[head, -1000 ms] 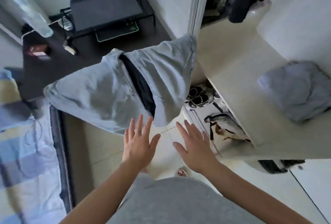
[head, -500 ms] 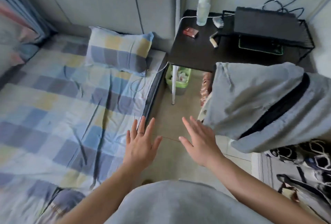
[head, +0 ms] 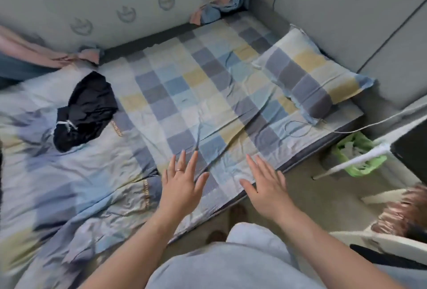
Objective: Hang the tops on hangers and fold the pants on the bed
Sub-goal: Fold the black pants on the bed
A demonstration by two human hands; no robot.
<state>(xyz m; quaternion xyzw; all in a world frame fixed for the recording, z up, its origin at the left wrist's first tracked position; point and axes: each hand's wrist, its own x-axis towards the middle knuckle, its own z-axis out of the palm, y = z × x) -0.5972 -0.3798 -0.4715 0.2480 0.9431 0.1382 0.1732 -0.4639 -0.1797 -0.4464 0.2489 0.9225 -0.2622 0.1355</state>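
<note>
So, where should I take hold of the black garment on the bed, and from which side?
Probably at the waistband end, where the white drawstring shows on the crumpled black garment. That end faces the near side, so reach in from there with the left hand.

The dark garment [head: 85,108] lies so crumpled that its shape is hidden; top or pants cannot be told. Its white drawstring [head: 65,124] is too small to trace. The quilt [head: 57,184] is blurred on the left and cut off by the left and bottom edges. The left forearm [head: 129,242] and right forearm [head: 323,242] run out at the bottom edge. Whether the left hand [head: 182,187] and right hand [head: 265,187] touch the sheet [head: 208,104] cannot be told. A white leg [head: 351,163] covers part of the green basket [head: 362,169], whose contents are blurred. The black table [head: 409,147] is cut by the right edge. A pinkish blur [head: 397,210] at the right cannot be identified
</note>
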